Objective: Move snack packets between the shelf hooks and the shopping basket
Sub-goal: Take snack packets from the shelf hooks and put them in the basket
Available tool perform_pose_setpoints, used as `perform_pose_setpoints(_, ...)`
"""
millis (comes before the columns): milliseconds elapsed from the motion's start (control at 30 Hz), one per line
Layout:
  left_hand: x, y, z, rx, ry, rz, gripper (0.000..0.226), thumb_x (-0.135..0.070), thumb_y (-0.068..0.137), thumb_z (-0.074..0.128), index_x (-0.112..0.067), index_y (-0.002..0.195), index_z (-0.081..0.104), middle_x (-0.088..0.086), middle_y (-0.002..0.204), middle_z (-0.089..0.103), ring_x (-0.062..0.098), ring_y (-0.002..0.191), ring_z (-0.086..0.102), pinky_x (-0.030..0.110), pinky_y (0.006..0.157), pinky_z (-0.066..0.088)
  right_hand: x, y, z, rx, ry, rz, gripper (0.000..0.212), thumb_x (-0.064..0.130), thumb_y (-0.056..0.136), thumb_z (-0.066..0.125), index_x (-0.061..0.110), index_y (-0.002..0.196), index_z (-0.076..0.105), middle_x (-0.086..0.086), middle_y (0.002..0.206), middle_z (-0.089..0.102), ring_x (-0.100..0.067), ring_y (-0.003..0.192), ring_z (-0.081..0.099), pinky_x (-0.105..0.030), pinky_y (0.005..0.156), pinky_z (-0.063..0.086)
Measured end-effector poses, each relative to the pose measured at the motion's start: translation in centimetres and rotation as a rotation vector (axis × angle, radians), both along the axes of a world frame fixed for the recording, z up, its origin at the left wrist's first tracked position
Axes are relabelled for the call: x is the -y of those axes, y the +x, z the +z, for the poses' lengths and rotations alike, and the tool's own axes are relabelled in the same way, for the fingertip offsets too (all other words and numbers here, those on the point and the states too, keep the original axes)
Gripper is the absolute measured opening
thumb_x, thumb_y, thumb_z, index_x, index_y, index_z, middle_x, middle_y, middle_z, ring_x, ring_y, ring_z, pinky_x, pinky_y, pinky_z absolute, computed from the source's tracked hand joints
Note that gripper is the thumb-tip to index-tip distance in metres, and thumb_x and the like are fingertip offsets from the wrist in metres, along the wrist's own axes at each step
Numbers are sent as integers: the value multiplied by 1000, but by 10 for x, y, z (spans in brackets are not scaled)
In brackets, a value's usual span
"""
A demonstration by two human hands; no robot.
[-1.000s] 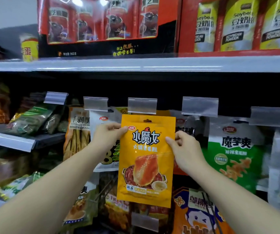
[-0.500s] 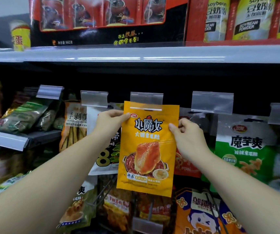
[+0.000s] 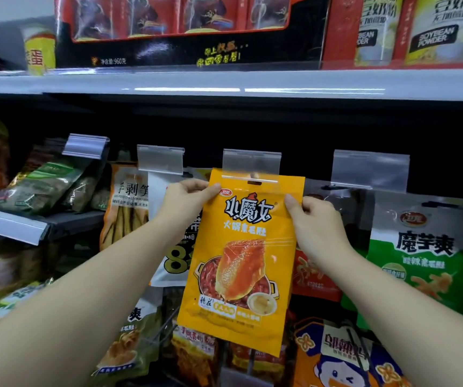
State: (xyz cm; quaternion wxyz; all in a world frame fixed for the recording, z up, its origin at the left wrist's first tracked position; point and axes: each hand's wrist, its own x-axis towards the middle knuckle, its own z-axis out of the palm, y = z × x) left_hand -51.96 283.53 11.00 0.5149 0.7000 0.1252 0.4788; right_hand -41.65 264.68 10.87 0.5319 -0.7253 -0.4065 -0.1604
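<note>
An orange snack packet with a hotpot picture hangs upright between my hands. My left hand pinches its upper left edge and my right hand pinches its upper right edge. The packet's top, with its hang slot, sits just under and partly behind a clear price tag holder at the tip of a shelf hook. The hook itself is hidden behind the tag. No shopping basket is in view.
More packets hang on neighbouring hooks: a white one on the left, a green and white one on the right, an orange cartoon one below. A grey shelf above carries red boxes. A lower side shelf juts out at left.
Both hands have lifted the orange packet up toward the clear tag holder, so its top edge now overlaps the tag. The view has moved closer to the shelf.
</note>
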Motion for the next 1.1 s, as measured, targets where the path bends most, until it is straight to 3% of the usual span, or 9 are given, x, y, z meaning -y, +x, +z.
perform_pose_setpoints(233, -9, 21, -3, -21, -13, 49, 18, -32, 86, 69, -15, 91, 68, -2, 89, 71, 11, 81, 65, 21, 65, 47, -12, 22, 8, 18, -152, -205, 47, 44, 98, 41, 9, 70, 52, -5, 62, 53, -19, 56, 48, -28, 46, 28)
perform_pose_setpoints(433, -15, 45, -2, -38, 6, 102, 20, -25, 86, 70, -7, 91, 66, 9, 85, 71, 24, 74, 67, 21, 56, 53, -26, 46, 10, -60, -193, -327, 39, 43, 96, 46, 8, 100, 63, -17, 107, 60, -30, 86, 54, -29, 69, 37)
perform_pose_setpoints(500, -17, 51, -2, -41, 13, 106, 24, -26, 86, 70, -6, 98, 68, 13, 91, 72, 25, 77, 68, 26, 65, 54, -26, 49, 11, -57, -218, -343, 40, 44, 95, 47, 8, 106, 61, -18, 114, 58, -29, 87, 52, -29, 71, 38)
perform_pose_setpoints(633, -23, 41, -10, -134, 219, 252, 24, -38, 86, 67, -17, 98, 65, -5, 81, 69, 12, 73, 67, 23, 64, 50, -14, 45, 12, -19, -232, -379, 40, 48, 90, 55, 12, 106, 47, -11, 113, 55, -30, 95, 56, -34, 74, 46)
perform_pose_setpoints(767, -21, 8, -18, -283, 531, 449, 26, -49, 88, 59, -25, 97, 68, -15, 80, 65, 10, 76, 62, 29, 64, 53, 2, 23, 9, 511, -444, -433, 21, 37, 95, 48, 19, 104, 43, 1, 105, 46, -23, 106, 48, -35, 78, 39)
perform_pose_setpoints(867, -17, -26, -28, -465, 829, 624, 32, -56, 91, 50, -29, 96, 67, -14, 86, 70, 11, 72, 64, 25, 53, 51, -3, 2, -5, 904, -612, -372, 26, 33, 97, 42, 14, 113, 49, -5, 113, 55, -26, 108, 50, -37, 85, 38)
perform_pose_setpoints(967, -17, -76, -57, -660, 1075, 694, 32, -54, 93, 46, -28, 94, 66, -10, 85, 71, 14, 74, 66, 21, 51, 43, -24, -33, -26, 1090, -681, -140, 18, 25, 91, 54, 9, 98, 56, -12, 94, 62, -33, 90, 58, -39, 72, 43)
perform_pose_setpoints(1033, -20, -117, -86, -718, 1115, 707, 33, -53, 90, 49, -26, 85, 67, -7, 75, 70, 18, 68, 67, 23, 50, 44, -40, -64, -42, 1151, -694, -23, 16, 18, 80, 68, 8, 87, 59, -12, 78, 62, -33, 73, 62, -36, 57, 43)
perform_pose_setpoints(1100, -24, -168, -122, -750, 1102, 729, 30, -50, 84, 59, -23, 75, 67, -5, 63, 68, 22, 55, 66, 23, 44, 40, -59, -99, -63, 1155, -720, 79, 15, 18, 84, 65, 8, 93, 58, -11, 81, 61, -32, 74, 61, -36, 54, 41)
